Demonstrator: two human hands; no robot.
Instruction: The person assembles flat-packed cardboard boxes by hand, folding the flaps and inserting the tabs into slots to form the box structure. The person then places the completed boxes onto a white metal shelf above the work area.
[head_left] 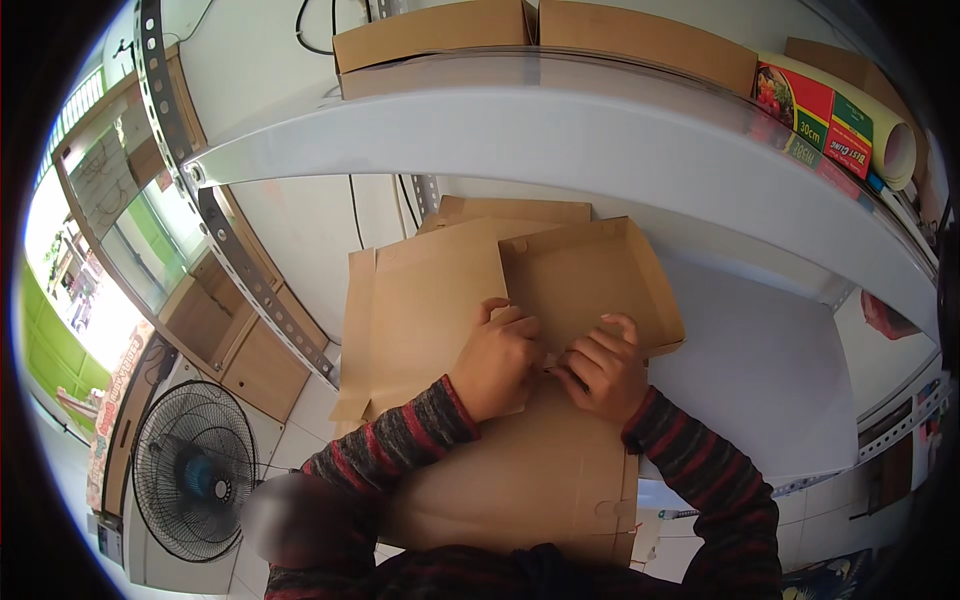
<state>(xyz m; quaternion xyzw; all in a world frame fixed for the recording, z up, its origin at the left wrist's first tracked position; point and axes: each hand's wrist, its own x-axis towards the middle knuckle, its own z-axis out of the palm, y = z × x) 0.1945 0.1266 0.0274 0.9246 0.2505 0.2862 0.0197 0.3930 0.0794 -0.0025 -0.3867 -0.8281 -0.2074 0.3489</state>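
Both hands are folding a flat brown cardboard box blank (pixel 560 300) on the white counter (pixel 770 370). The left hand (pixel 497 358) lies knuckles-up on the sheet with fingers curled together, pressing down near the crease; the right hand (pixel 603 368) sits just beside it, fingers bent and seemingly pinching a small tab or flap edge, though the grip itself is hidden under the knuckles. Beyond the hands one end of the blank is already raised into a shallow tray with low walls, while the near end lies flat toward the person's body. The step in hand looks like forming the fold at the tray's near wall; the next move probably calls for holding the crease firm while the flap is turned up and tucked.

More flat cardboard (pixel 440 290) lies beneath. A white shelf (pixel 560 130) overhead carries cardboard boxes (pixel 540 35) and a roll in a printed wrapper (pixel 850 120). A standing fan (pixel 195 470) sits on the tiled floor to the left
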